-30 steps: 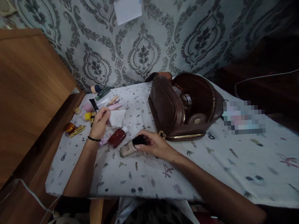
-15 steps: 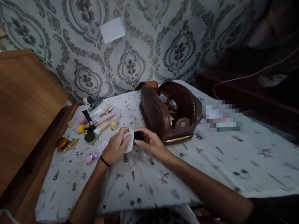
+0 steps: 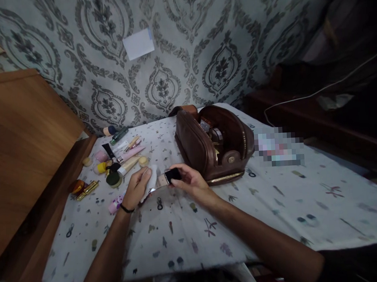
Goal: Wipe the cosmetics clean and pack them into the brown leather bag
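Note:
My right hand (image 3: 192, 180) grips a cosmetic bottle (image 3: 162, 180) by its black end, thumb below and fingers behind. The bottle's lighter, glassy part points left toward my left hand (image 3: 136, 191). That hand is closed around a white wipe (image 3: 151, 178), which lies against the far end of the bottle and partly hides it. Just beyond my right hand stands an open brown makeup bag (image 3: 191, 141) with jars and other small items inside. A white tube with purple spots (image 3: 116, 204) lies beside my left wrist, partly covered by it.
Tubes, brushes and jars cluster at the table's left, among them a green-lidded jar (image 3: 114, 179), an amber jar (image 3: 77, 187) and a gold tube (image 3: 87, 190). A wooden cabinet (image 3: 26, 124) borders the left side. Patterned cloth (image 3: 218, 236) covers the table; a blurred-out item lies right of the bag.
My left hand and the wipe have moved left, away from my right hand. More of the bottle, including its lighter part, now shows between the hands.

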`<state>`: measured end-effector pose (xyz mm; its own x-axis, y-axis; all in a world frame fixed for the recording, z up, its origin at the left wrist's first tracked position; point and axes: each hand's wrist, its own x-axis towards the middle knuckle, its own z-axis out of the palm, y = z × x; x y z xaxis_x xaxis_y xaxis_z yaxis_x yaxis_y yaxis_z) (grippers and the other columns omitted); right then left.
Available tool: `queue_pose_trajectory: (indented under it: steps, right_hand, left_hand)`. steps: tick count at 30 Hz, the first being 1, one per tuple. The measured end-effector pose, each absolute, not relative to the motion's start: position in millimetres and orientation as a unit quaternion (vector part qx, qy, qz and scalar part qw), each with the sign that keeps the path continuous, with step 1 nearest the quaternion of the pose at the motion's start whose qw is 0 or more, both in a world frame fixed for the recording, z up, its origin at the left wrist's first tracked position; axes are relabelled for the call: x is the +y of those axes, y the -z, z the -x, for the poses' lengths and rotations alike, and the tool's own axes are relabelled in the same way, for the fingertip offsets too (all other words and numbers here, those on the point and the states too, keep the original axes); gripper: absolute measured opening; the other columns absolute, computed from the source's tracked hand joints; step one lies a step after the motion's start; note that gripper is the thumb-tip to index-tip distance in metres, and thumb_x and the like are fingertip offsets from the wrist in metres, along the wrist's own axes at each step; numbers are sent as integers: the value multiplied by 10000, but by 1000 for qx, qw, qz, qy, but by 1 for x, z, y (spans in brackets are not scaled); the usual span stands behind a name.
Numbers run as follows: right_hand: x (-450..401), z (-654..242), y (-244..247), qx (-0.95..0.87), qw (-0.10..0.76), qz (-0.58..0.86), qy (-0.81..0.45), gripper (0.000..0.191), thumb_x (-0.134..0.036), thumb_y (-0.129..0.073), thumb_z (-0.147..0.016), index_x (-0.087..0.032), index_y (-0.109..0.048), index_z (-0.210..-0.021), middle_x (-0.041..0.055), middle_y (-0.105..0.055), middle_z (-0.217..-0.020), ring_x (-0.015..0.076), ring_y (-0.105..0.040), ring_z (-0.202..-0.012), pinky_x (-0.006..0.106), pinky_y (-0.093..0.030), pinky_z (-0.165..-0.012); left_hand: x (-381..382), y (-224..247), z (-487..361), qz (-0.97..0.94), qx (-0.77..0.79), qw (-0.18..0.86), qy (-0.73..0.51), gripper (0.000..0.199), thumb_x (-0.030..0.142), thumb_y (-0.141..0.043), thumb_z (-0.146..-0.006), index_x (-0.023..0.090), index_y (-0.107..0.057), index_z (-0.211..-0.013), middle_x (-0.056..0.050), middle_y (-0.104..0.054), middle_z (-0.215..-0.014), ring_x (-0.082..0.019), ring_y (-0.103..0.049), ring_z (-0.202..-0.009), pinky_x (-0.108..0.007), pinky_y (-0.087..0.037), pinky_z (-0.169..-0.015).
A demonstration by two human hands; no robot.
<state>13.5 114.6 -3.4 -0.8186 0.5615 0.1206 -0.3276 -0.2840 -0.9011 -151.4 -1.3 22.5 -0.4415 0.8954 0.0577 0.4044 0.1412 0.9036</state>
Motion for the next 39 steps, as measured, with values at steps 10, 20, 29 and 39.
queue_pose_trajectory:
  steps: [10, 20, 29, 39]
  right_hand:
    - [112, -12, 0, -452, 280, 133, -837, 504, -374, -858, -657, -256, -658, -1104, 0, -653, -969, 133, -623, -774, 276, -542, -729]
    - [110, -5, 7, -342, 257, 141, -893, 409, -360, -914, -571, -173, -713, -874, 19, -704, -873, 120, -618, -736, 234, -501, -663]
    - [107, -5, 12, -337, 255, 145, -895, 424, -477, -891, -584, -151, -658, -725, -27, -610, -652, 96, -536, -594, 222, -409, -557]
    - [106, -4, 15, -309, 213, 182, -909, 353, -440, -851, -658, -179, -639, -764, -37, -631, -644, 116, -564, -567, 240, -475, -532]
  left_hand:
    - [-2, -24, 144, -446, 716, 151, -516, 522, 637, -385, -941, 217, -370, -630, 26, -404, -612, -140, -402, -613, -278, -353, -601]
    - [0, -21, 117, -486, 736, 80, -464, 426, 513, -327, -993, 233, -378, -675, 33, -403, -596, -156, -421, -604, -274, -343, -598]
    - [-1, -23, 98, -566, 746, 23, -351, 272, 437, -417, -969, 211, -507, -1090, -70, -657, -972, -238, -635, -894, -339, -455, -780]
    - [11, -21, 93, -512, 764, -18, -392, 423, 471, -426, -955, 171, -411, -1253, -165, -585, -1231, -300, -569, -1149, -410, -430, -931]
